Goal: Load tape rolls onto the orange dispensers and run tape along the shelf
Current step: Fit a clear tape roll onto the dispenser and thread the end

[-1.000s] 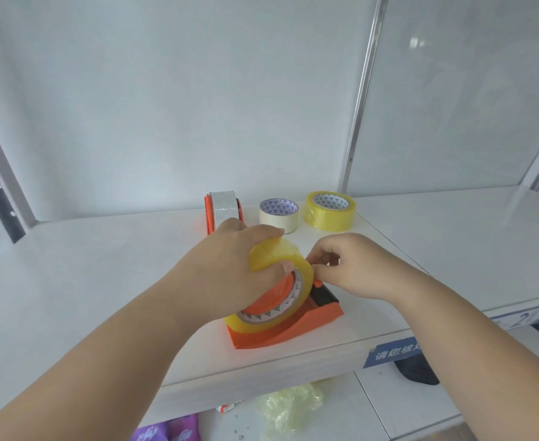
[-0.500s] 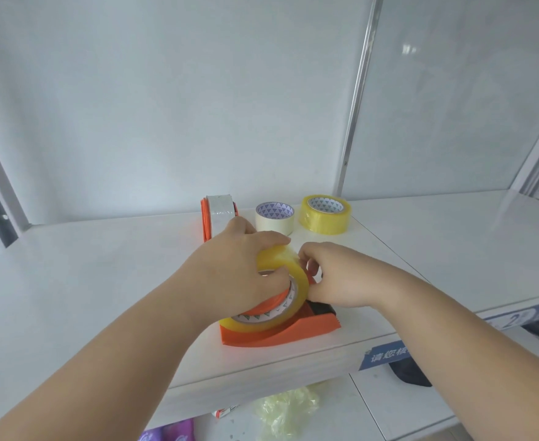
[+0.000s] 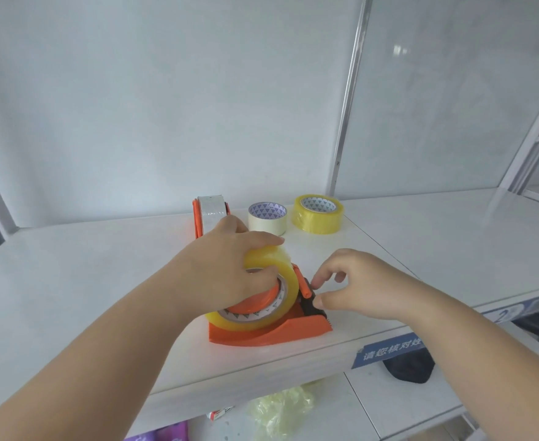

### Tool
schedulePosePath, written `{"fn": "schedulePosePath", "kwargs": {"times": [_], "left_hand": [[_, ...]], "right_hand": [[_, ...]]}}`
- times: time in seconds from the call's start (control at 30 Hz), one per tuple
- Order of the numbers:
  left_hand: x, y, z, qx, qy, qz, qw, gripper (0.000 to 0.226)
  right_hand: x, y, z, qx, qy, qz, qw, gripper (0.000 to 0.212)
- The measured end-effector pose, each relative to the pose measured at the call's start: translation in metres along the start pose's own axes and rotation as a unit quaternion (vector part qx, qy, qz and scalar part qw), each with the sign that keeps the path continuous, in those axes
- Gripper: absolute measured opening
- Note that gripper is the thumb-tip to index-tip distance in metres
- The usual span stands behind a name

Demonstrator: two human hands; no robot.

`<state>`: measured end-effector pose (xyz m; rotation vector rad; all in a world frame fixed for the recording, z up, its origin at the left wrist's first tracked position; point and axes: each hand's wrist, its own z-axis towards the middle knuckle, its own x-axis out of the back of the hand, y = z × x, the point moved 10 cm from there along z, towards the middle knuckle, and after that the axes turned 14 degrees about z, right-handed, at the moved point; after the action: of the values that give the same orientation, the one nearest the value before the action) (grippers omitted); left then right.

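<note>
White glossy shelf [image 3: 102,281], smooth laminate. Far back, a second orange dispenser [image 3: 210,214] stands upright, loaded with a silvery-clear roll. Left hand [image 3: 230,268] curls over the translucent yellow tape roll [image 3: 271,281] — round, glossy, seated on the near orange dispenser [image 3: 268,329], a matte plastic wedge near the shelf's front edge. Right hand [image 3: 360,284] pinches at the dispenser's black cutter end — fingertips curled, whether tape is between them cannot be told. Behind: cream masking tape roll [image 3: 267,222], then shiny yellow packing tape roll [image 3: 318,218], both lying flat.
</note>
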<state>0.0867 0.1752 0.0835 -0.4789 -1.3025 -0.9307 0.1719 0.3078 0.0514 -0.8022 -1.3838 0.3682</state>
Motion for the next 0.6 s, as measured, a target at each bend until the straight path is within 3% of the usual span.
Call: {"fn": "schedulePosePath", "kwargs": {"times": [0.27,0.5,0.6], "left_hand": [[-0.003,-0.003,0.001,0.008,-0.065,0.007,0.998,0.046],[0.004,0.013,0.005,0.013,-0.019,0.034,0.999,0.043],[0.005,0.009,0.004,0.027,-0.006,0.022,0.999,0.050]], "right_hand": [[-0.016,0.013,0.006,-0.025,0.028,0.134,0.990,0.017],[-0.025,0.017,0.010,-0.041,0.053,0.109,0.992,0.032],[-0.024,0.013,0.011,-0.014,0.068,0.112,0.991,0.028]]}}
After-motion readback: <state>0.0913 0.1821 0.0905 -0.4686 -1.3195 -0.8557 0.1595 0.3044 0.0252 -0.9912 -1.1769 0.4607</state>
